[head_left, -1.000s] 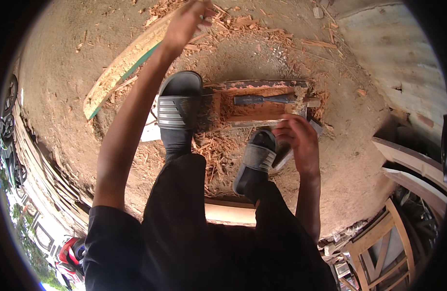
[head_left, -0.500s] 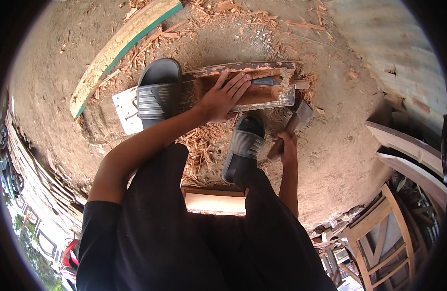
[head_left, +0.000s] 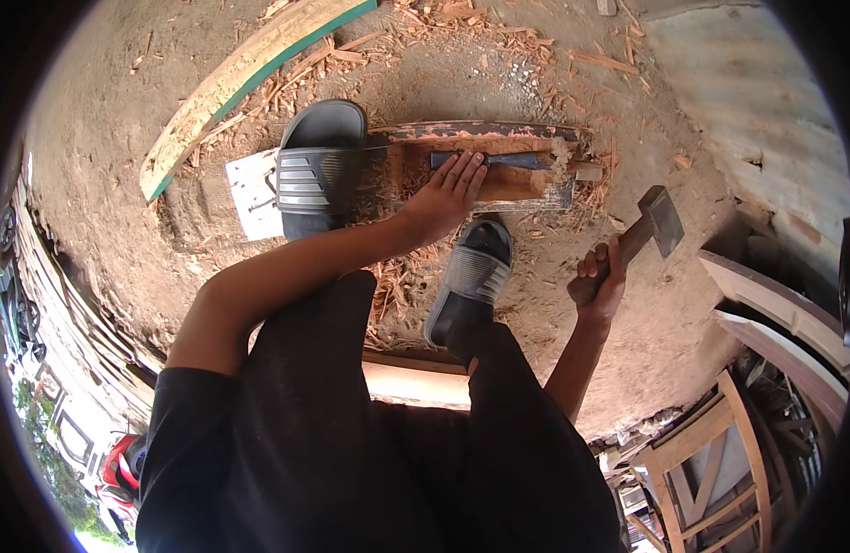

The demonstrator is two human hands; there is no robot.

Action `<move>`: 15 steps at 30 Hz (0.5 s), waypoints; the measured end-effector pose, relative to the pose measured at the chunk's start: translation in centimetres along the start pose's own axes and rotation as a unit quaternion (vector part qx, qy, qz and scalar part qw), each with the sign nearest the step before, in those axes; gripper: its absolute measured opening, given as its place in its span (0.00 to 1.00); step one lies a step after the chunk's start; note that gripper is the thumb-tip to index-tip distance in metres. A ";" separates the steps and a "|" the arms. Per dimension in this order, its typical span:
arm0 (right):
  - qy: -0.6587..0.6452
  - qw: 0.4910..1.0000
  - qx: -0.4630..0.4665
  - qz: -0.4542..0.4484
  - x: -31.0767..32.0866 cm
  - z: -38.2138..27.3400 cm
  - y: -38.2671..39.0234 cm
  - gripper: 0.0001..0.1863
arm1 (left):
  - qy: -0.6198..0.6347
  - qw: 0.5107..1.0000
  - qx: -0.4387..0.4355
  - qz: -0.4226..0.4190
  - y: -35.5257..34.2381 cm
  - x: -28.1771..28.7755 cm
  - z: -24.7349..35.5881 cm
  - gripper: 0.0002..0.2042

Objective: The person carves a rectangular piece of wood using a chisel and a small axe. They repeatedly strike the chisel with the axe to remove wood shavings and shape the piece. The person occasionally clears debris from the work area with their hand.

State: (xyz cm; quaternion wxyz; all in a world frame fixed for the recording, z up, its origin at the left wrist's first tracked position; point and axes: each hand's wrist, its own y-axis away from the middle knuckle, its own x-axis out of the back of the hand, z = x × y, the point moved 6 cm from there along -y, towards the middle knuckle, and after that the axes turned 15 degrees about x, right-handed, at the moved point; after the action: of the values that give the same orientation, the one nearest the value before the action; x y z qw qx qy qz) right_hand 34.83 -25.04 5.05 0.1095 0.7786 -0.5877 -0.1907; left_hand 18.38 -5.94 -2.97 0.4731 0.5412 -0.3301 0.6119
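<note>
My left hand (head_left: 446, 195) reaches over the near side of a hollowed wooden piece (head_left: 499, 127) with dark, worn paint on its far edge. Its fingers are drawn together over a chisel (head_left: 522, 160) lying lengthwise in the hollow; the dark handle end shows left of them and the blade points right. The thumb is hidden. To the right, my right hand (head_left: 602, 275) is closed round the wooden handle of a hammer (head_left: 665, 221). The blocky grey head is held off the wood, over bare ground. Pale chips (head_left: 561, 157) gather at the hollow's right end.
My sandalled left foot (head_left: 322, 170) stands across the wooden piece's left part; the right foot (head_left: 476, 267) is on its near side. A curved, green-edged board (head_left: 236, 88) lies far left. Shavings cover the dirt. Boards (head_left: 775, 295) and a wooden frame (head_left: 715, 452) stand right.
My right hand has lifted the hammer away from the wooden piece, to the right. My left hand has drawn back slightly, its spread fingers coming together over the chisel, whose handle end now shows.
</note>
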 end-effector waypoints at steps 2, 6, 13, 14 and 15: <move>0.025 0.999 0.001 -0.020 -1.0 0.4 -0.7 0.11 | 0.031 0.999 -0.006 0.012 0.1 0.0 0.0 0.29; 0.250 0.942 -0.117 -0.189 -1.9 3.7 0.7 0.15 | 0.057 0.997 -0.007 0.043 0.4 -0.3 -0.6 0.28; 0.206 0.968 -0.035 -0.137 -0.5 1.3 -0.9 0.13 | 0.057 0.995 -0.023 0.074 0.4 0.1 -0.8 0.26; 0.205 0.971 -0.012 -0.122 0.3 0.7 -1.4 0.13 | 0.037 0.997 -0.026 0.069 0.3 0.1 -0.8 0.26; 0.175 0.980 0.003 -0.090 0.4 -0.1 -1.9 0.13 | 0.018 0.997 -0.029 0.065 0.3 0.3 -0.7 0.25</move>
State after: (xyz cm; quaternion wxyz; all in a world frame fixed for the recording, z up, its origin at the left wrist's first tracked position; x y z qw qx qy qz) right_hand 36.64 -24.92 4.35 0.1910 0.8501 -0.4872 -0.0593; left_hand 17.89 -5.36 -2.81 0.4533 0.4939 -0.3737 0.6410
